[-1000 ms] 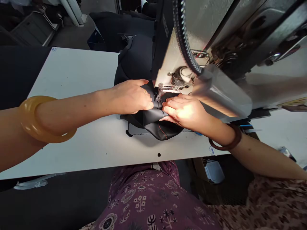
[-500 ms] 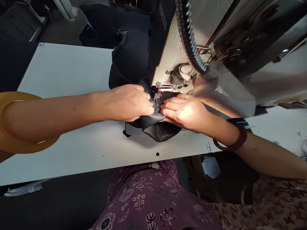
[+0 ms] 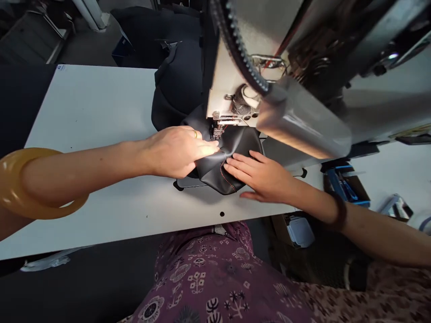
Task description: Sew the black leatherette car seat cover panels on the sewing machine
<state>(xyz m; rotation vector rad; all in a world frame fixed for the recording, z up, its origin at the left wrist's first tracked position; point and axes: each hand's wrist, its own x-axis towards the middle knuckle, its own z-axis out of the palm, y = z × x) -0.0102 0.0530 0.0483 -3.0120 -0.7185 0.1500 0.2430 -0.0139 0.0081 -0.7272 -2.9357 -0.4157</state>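
Black leather-like material [image 3: 215, 172] with a red stitched seam lies bunched under the presser foot [image 3: 217, 131] of a sewing machine [image 3: 232, 85]. My left hand [image 3: 178, 151], with a ring on one finger, is closed on the material just left of the foot; its fingertips are partly hidden. On the other side of the seam, my right hand [image 3: 266, 177] rests its fingertips on the material, fingers stretched out and apart. The larger part of the black piece [image 3: 180, 80] spreads behind the foot, along the machine head's left side.
A white table [image 3: 101, 121] carries the machine. At the right stands a blue-edged box [image 3: 348, 184] with tools in it. A thick ribbed hose [image 3: 240, 54] and a clear plastic guard [image 3: 299, 119] hang by the machine head. Below the table edge is a light plastic container [image 3: 299, 231].
My right hand has let go of its fold, moved down and right, and spread its fingers. My left hand has shifted slightly left, its index finger now straighter. The view has turned slightly.
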